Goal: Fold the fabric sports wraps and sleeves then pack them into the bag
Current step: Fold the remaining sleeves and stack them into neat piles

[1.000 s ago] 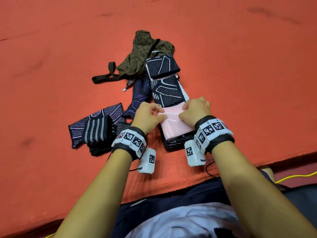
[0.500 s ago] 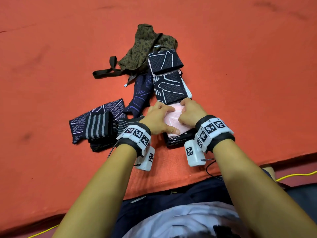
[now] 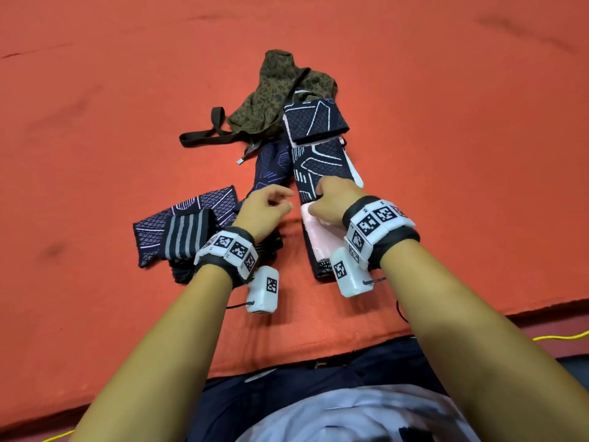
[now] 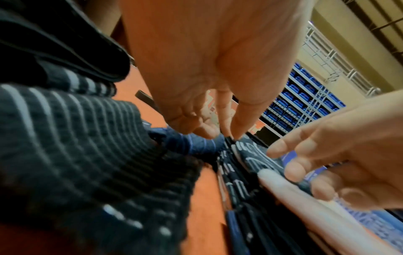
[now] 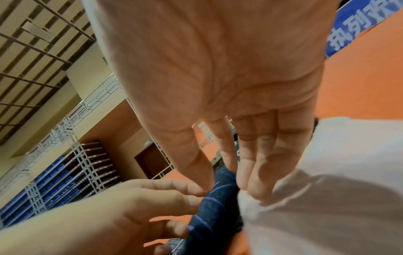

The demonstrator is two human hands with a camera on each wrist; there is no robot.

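Right hand [image 3: 331, 199] pressed flat on pink fold [image 3: 322, 237] of wrap [image 3: 318, 167], 12 o'clock of torso; left hand [image 3: 261, 208] loose, empty. Risk: fold springing open once released.

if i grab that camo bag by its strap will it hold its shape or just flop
Probably flop: the camo bag lies crumpled and slumped on the orange mat, so the cloth looks soft and unstructured. Its dark strap trails loose and curved, so the body would likely dangle under it. It seems light, with no visible bulge from contents, though the inside is hidden.
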